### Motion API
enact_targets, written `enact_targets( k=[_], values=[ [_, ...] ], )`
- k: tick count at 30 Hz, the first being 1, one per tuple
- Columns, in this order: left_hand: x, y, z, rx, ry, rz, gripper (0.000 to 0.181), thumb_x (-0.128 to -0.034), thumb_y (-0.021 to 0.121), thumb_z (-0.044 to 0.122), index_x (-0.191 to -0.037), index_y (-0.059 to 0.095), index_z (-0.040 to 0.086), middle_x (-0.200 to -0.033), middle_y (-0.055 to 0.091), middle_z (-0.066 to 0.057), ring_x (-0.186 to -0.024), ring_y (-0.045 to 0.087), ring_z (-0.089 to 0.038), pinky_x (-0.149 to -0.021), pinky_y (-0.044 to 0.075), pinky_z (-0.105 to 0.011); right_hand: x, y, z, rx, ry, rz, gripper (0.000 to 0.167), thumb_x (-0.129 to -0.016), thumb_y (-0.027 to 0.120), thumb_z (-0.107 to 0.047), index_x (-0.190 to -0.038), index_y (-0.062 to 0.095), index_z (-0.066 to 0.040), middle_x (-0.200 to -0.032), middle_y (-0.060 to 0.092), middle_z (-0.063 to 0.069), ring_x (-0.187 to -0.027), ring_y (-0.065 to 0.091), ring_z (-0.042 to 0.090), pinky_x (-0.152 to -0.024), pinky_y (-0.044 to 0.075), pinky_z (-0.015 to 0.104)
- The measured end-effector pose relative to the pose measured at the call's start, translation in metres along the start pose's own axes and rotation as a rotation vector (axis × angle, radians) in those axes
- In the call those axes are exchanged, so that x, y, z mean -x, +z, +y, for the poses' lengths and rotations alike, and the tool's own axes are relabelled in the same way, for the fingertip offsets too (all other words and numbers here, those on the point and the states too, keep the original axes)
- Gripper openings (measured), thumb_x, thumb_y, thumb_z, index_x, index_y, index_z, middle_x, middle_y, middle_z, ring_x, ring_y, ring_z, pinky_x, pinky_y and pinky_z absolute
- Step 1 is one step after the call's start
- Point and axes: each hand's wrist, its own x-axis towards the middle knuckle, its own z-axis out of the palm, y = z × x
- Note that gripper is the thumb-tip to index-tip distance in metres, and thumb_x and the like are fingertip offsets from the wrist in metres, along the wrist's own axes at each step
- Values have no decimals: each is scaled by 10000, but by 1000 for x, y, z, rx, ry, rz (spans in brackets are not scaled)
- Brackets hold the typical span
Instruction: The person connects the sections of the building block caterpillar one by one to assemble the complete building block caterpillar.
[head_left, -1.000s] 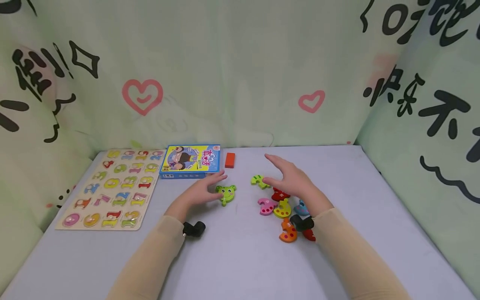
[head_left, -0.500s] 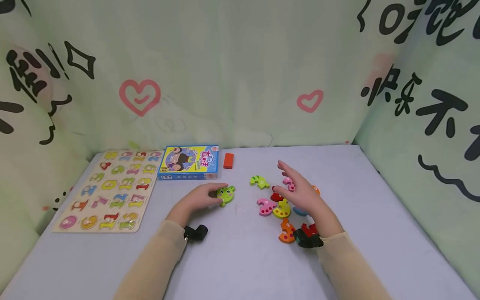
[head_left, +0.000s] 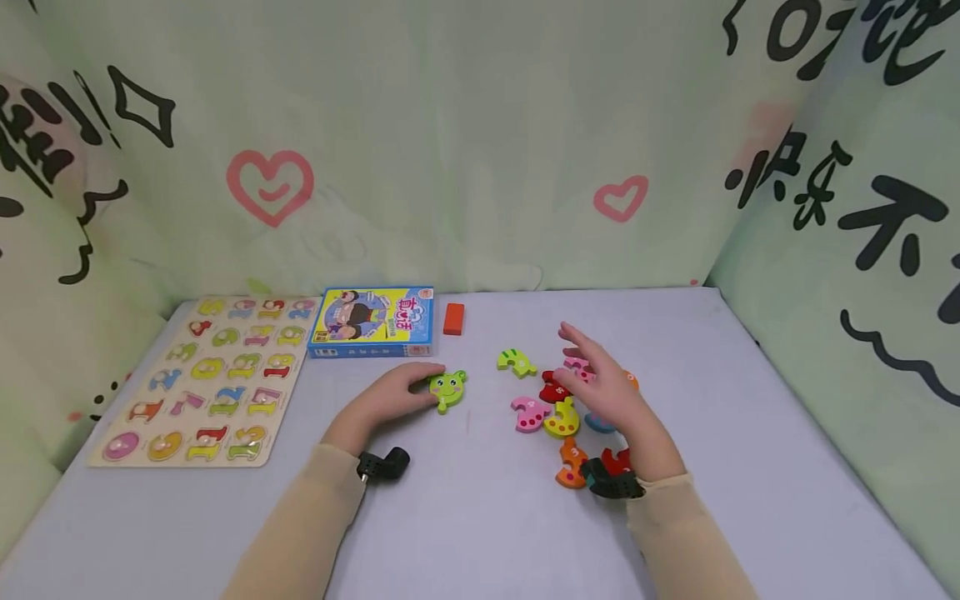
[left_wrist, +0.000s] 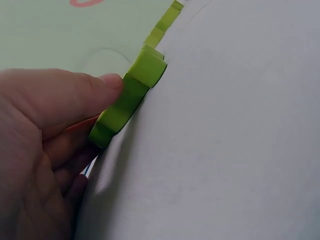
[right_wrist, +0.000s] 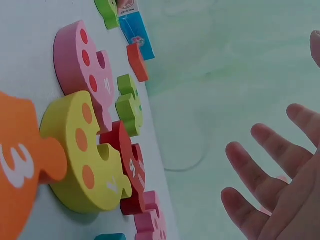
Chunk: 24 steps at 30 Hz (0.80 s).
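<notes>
My left hand pinches the left edge of a green frog-head block between thumb and fingers. In the left wrist view the block shows its thick green side, its lower edge close to the white tabletop. My right hand hovers over a cluster of animal-shaped blocks, its fingers spread and holding nothing. Around it lie a lime block, a pink block, a yellow block, a red block and an orange block. Several others are partly hidden by the right hand and its wrist camera.
A board printed with colourful numbers and animals lies on the left of the table. Beside its top edge is a blue and yellow box, then a small orange-red block. Fabric walls enclose the back and sides.
My left fingers have come together on the edge of the frog-head block, which has barely moved. My right hand has drawn back and to the right, uncovering a pink block behind the cluster.
</notes>
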Motion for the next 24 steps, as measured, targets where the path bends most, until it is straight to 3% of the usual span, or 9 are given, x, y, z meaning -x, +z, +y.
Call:
enact_targets(
  k=[6,13,24],
  values=[
    [-1,0,-1,-9,22,-13,506,-845,606,229,-1329,468,182,-1393,433,-42,-1324,340,-237,-1092,278,-440,1,-8,6,12,12,30,671,-882,556,-332,-1449,216,-220,-1446,335,93,-1249,405,309,-926,430,545],
    [0,-1,-2,-10,17,-11,502,-850,599,238,-1331,466,186,-1399,426,-50,-1326,335,-246,-1089,278,-455,2,-19,9,0,22,52,628,-903,533,-306,-1444,235,-197,-1411,384,116,-1240,410,313,-1003,358,532],
    [2,0,1,10,6,-18,497,-858,593,231,-1334,461,174,-1401,422,-61,-1327,331,-254,-1093,268,-462,8,-25,7,-29,50,43,598,-907,524,-326,-1432,271,-194,-1380,424,103,-1228,421,303,-1015,348,528]
  ],
)
